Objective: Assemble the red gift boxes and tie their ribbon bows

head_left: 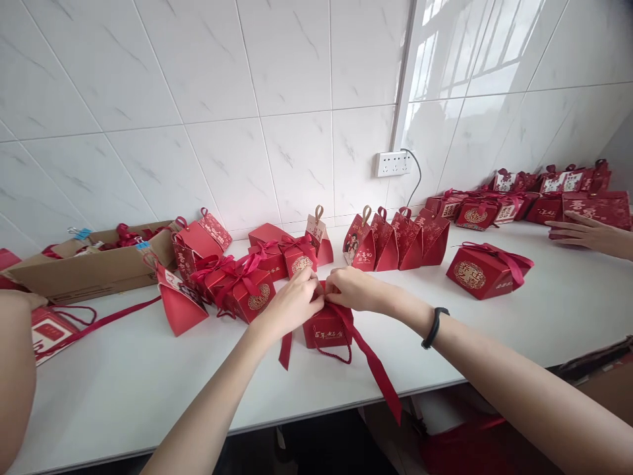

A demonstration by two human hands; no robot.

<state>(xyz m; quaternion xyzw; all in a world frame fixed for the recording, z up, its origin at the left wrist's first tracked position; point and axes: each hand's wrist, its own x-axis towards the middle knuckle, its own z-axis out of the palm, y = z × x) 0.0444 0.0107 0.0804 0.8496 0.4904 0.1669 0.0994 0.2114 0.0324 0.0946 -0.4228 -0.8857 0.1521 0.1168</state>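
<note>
A small red gift box (326, 335) with gold lettering stands in front of me near the table's front edge. A dark red ribbon (373, 369) crosses its top; one tail hangs past the table edge on the right, a shorter one lies at the left. My left hand (297, 295) and my right hand (353, 289) meet over the box top, both closed with fingers pinched on the ribbon. The fingertips partly hide the spot where the ribbon crosses. A twisted cord handle (336, 358) droops at the box's front.
Finished-looking red boxes with bows (247, 293) cluster at left; tent-shaped boxes (408, 241) line the back. One bowed box (487, 272) stands at right. A cardboard tray (89, 280) holds ribbons. Other people's arms show at both sides, one hand (588, 232) touching a box.
</note>
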